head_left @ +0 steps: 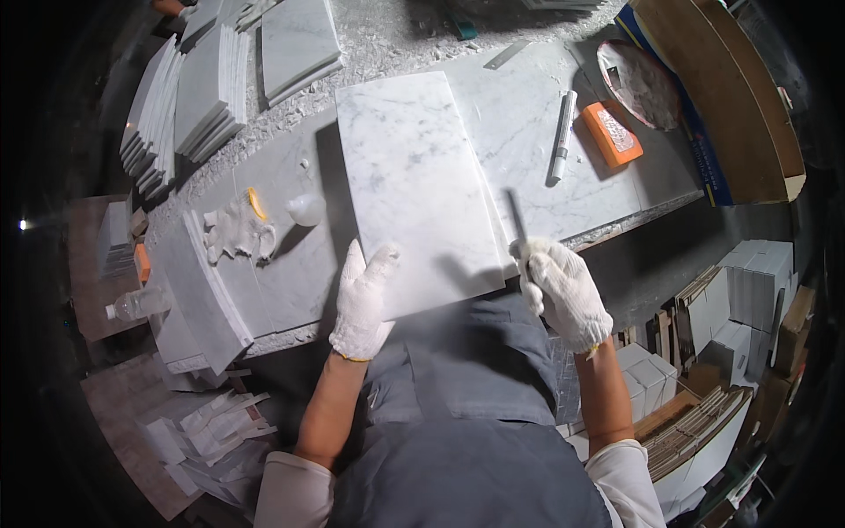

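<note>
A white, grey-veined marble tile lies at the middle of the worktable, on another slab whose edge shows at its right. My left hand, in a white knitted glove, grips the tile's near left corner, with the thumb on top. Some of its fingers are hidden at the edge. In my gloved right hand is a slim dark bar-shaped tool, pointing away from me beside the tile's right edge. The glove hides its lower end, and its exact kind is unclear.
Right of the tile lie a marker, an orange block, a round dish and a cardboard box. At left are a spare glove, a white rounded object, a plastic bottle and stacked tiles.
</note>
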Motion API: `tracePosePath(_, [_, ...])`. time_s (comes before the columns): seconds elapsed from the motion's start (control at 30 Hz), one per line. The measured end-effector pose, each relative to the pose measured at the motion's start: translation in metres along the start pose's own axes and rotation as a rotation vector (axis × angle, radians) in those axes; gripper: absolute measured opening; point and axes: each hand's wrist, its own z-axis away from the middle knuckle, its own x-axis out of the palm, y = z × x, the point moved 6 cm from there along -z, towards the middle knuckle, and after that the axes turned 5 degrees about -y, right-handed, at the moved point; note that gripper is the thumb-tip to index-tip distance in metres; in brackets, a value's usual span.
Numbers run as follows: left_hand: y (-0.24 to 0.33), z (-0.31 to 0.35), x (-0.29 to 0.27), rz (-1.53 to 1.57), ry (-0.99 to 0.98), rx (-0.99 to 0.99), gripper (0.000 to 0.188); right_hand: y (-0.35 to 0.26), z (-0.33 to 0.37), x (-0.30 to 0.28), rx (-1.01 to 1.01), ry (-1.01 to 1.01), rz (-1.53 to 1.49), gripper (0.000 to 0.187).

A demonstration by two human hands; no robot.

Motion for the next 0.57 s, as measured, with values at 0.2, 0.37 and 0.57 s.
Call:
tracePosePath(0.2, [-0.017, -0.011, -0.011, 0.058, -0.109, 0.034, 0.041, 0.018, -0.036, 0.053, 0.003, -0.229, -0.374, 0.026])
tracePosePath(0.37, [-0.02, -0.012, -0.029, -0.142, 0.069, 0.055, 0.077, -0.01, -0.089, 0.061, -0.232, -0.271, 0.324, 0.024])
tracePosePath(0.57, [-0.028, -0.014, -0.026, 0.022, 0.059, -0.025, 0.045, -0.007, -0.094, -0.002, -0.183, 0.002, -0.39, 0.027])
